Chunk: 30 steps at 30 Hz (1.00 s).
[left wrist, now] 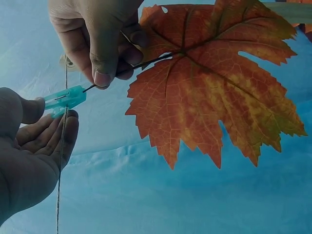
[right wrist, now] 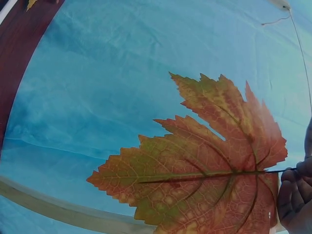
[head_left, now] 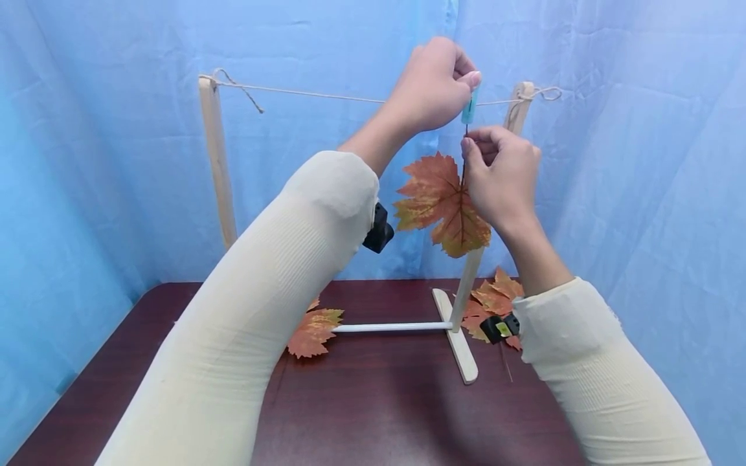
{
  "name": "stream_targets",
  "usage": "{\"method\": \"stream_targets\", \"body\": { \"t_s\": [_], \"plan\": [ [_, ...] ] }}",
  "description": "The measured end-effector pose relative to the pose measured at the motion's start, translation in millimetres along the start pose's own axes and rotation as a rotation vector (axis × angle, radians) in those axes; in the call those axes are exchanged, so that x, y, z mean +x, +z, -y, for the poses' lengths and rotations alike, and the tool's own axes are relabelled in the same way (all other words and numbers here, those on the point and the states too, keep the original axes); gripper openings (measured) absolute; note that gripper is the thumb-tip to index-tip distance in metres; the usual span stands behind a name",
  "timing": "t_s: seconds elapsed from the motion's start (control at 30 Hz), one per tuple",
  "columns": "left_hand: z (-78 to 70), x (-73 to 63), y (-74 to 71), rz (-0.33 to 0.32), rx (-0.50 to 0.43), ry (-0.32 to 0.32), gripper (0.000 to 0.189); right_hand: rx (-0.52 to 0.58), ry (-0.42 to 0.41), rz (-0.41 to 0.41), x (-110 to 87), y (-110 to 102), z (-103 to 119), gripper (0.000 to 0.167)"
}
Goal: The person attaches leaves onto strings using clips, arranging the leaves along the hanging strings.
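Note:
My left hand (head_left: 434, 84) pinches a teal clothespin (head_left: 469, 109) at the string (head_left: 315, 95), near its right end. In the left wrist view the string passes across the clothespin (left wrist: 68, 98), and the stem's tip meets the clothespin's end; whether it is clamped I cannot tell. Just below, my right hand (head_left: 506, 175) pinches the dark stem of an orange-red artificial maple leaf (head_left: 437, 200). The leaf hangs under the clothespin, its blade (right wrist: 209, 170) spread out in the right wrist view.
The string is tied between two wooden posts, left (head_left: 217, 162) and right (head_left: 466, 291). A white bar (head_left: 393, 327) joins the right post's flat foot (head_left: 457, 343). More leaves lie at the right post (head_left: 495, 298) and by my left sleeve (head_left: 315, 333) on the dark red table (head_left: 373, 401).

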State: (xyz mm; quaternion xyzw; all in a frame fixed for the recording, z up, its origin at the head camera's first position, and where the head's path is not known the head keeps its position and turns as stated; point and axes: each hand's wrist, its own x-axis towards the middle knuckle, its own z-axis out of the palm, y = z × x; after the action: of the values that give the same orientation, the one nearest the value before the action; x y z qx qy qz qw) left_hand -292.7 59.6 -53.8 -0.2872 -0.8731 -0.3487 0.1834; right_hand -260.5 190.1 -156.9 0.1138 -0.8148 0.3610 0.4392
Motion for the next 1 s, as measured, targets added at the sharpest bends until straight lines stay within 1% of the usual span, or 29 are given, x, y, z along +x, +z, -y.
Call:
{"method": "stream_targets", "body": {
  "t_s": [0.13, 0.27, 0.33, 0.43, 0.57, 0.67, 0.8, 1.0],
  "plan": [
    [0.1, 1.2, -0.4, 0.021, 0.0, -0.005, 0.031, 0.003, 0.011, 0.006, -0.3, -0.2, -1.8, 0.027],
    [1.9, -0.1, -0.5, 0.018, 0.009, 0.013, 0.03, -0.004, 0.012, 0.015, -0.5, -0.2, -1.7, 0.028],
    [3.2, -1.7, -0.8, 0.008, 0.017, 0.031, 0.03, -0.006, 0.009, 0.016, -0.5, -0.3, -1.1, 0.028],
    [5.4, -4.8, -1.9, -0.016, 0.018, 0.073, 0.034, -0.002, 0.007, 0.014, -1.2, -0.9, 0.2, 0.028],
    [7.9, -10.1, -5.8, -0.06, -0.011, 0.133, 0.036, 0.008, -0.004, -0.007, -3.8, -2.8, 1.9, 0.027],
    [10.6, -15.0, -11.3, -0.088, -0.037, 0.162, 0.035, 0.009, -0.018, -0.041, -6.2, -4.8, 2.7, 0.027],
    [18.7, -23.2, -20.7, -0.102, -0.028, 0.202, 0.034, 0.007, -0.027, -0.089, -9.6, -7.3, 3.4, 0.024],
    [36.5, -39.1, -38.5, -0.114, -0.021, 0.234, 0.031, -0.009, -0.045, -0.095, -16.3, -7.7, 4.3, 0.024]
  ]
}}
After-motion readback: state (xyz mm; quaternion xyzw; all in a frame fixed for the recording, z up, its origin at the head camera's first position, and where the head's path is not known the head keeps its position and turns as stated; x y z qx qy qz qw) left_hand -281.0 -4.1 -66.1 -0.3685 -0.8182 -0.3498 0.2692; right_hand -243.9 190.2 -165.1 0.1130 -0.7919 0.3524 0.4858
